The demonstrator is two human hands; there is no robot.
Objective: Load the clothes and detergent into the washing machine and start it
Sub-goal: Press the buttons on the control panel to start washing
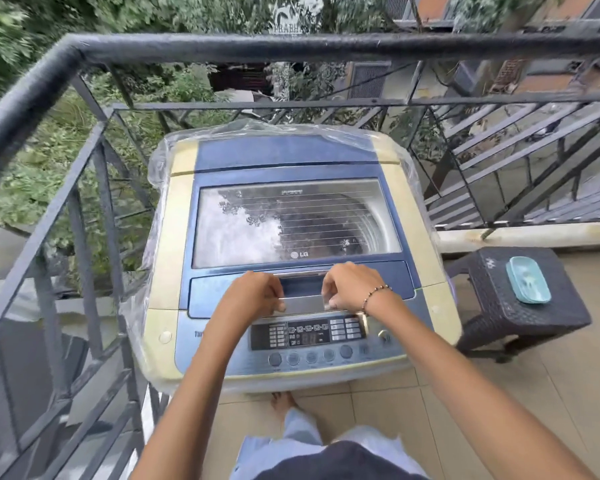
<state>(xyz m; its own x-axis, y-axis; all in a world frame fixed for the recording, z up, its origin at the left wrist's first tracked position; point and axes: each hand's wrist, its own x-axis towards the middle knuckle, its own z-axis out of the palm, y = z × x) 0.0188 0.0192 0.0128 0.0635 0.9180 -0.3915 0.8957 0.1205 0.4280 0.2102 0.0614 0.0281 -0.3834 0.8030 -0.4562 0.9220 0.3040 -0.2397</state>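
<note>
A top-loading washing machine (174, 237), blue and cream and partly wrapped in clear plastic, stands in the balcony corner. Its glass lid (291, 223) lies closed, with the drum dimly visible through it. Along the lid's front edge runs a silver handle (302, 303). My left hand (257, 294) grips the handle's left end and my right hand (347, 287), with a beaded bracelet on the wrist, grips its right end. The control panel (309, 336) with its row of round buttons sits just below my hands. No clothes or detergent are in view.
A black metal railing (84, 168) encloses the machine on the left and behind. At the right, a dark wicker stool (499, 306) holds a teal soap dish (529, 278). My bare foot (283, 403) rests on the beige tiled floor in front of the machine.
</note>
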